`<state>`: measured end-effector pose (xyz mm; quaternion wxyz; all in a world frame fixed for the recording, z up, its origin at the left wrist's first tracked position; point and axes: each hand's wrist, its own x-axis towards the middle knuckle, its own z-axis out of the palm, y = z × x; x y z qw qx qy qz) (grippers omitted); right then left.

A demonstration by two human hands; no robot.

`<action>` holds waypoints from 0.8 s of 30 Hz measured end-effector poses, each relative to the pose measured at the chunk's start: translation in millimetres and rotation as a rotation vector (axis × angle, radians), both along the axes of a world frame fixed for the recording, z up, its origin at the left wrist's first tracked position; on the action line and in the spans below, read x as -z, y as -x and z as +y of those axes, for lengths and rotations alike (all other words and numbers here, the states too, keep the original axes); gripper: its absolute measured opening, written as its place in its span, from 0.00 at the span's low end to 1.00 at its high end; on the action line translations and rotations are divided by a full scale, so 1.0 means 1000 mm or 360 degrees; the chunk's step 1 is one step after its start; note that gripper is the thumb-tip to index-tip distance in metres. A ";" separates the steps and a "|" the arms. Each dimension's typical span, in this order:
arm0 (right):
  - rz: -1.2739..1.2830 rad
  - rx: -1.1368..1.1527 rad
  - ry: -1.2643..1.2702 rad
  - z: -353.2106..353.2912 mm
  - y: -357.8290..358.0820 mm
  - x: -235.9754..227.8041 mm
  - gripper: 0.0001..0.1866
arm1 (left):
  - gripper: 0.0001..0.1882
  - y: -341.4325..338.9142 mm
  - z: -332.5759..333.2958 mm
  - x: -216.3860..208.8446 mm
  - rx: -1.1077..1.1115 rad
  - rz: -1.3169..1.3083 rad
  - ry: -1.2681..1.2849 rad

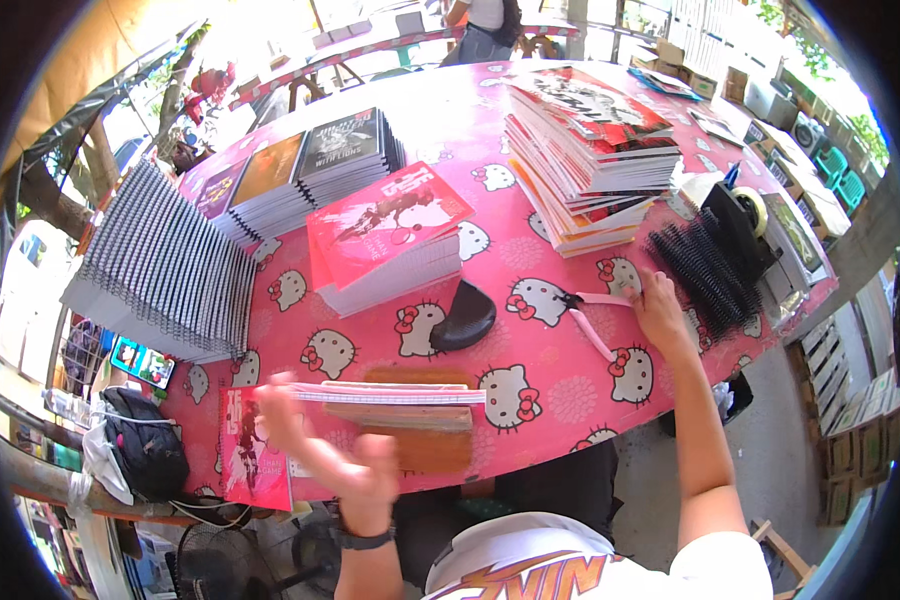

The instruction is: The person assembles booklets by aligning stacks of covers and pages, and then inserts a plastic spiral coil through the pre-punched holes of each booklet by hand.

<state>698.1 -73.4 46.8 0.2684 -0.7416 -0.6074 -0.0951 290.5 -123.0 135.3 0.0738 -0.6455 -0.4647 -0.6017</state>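
My left hand (345,470), slightly blurred, is raised over the near left of the table with its fingers apart and nothing in it. Beneath and beside it lie a red printed cover (255,450) and a thin white book block (410,396), edge toward me, on a brown wooden block (435,452). Over on the right, my right hand (657,310) has its fingers closed at the end of one handle of pink-handled pliers (595,299). The pliers lie with handles spread. Just beyond that hand is a bunch of black spiral binding coils (705,270).
Spiral-bound books (165,270) rise in a tall stack at left. Red-covered books (390,230) stand mid-table, near a black rounded object (465,318). More stacks (590,150) sit far right. A black bag (142,440) and a phone (142,362) are at the left edge.
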 end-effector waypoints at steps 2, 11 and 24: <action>-0.0157 -0.0133 -0.0040 -0.007 0.004 0.002 0.11 | 0.38 -0.029 -0.012 -0.017 0.0078 0.0496 0.0315; 0.0056 -0.0353 0.0215 -0.028 -0.034 -0.013 0.10 | 0.16 -0.062 0.007 0.006 0.0135 0.0746 0.0349; 0.1334 -0.1411 0.0239 -0.053 0.169 -0.117 0.11 | 0.09 -0.036 0.002 -0.013 0.0619 0.0476 0.0370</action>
